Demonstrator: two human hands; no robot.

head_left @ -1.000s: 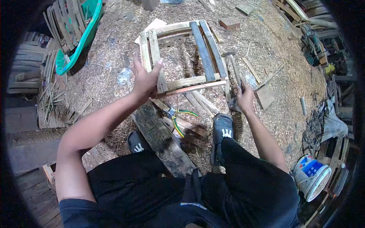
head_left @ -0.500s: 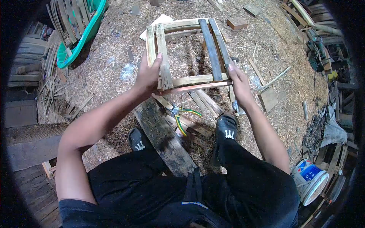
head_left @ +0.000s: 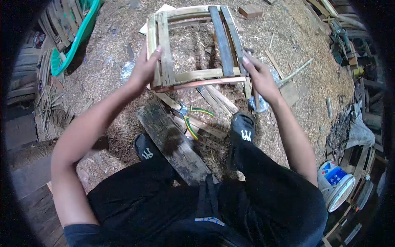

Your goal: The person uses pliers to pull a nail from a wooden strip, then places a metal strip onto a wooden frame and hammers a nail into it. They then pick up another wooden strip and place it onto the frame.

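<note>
Between my two hands, a rectangular frame of wooden slats (head_left: 197, 75) is held up above the ground. Its left slats are pale, while two on the right are dark grey. My left hand (head_left: 144, 72) grips the left side near the lower corner, thumb on top. At the lower right corner, my right hand (head_left: 261, 78) is closed on the edge; its fingertips are partly hidden. Below the frame, pliers with green and yellow handles (head_left: 189, 119) lie open on wood scraps. What looks like a hammer, its dark head (head_left: 248, 50) showing, lies behind my right hand.
A weathered plank (head_left: 173, 144) lies between my sandalled feet. Sawdust and wood offcuts cover the ground. A green curved container (head_left: 78, 45) holding slats is at upper left, a brown block (head_left: 250, 11) at the top, and a white bucket (head_left: 339, 187) at lower right.
The whole view has shifted, so the ground items sit higher and slightly left. The wooden frame has moved up and left in view, still in both hands.
</note>
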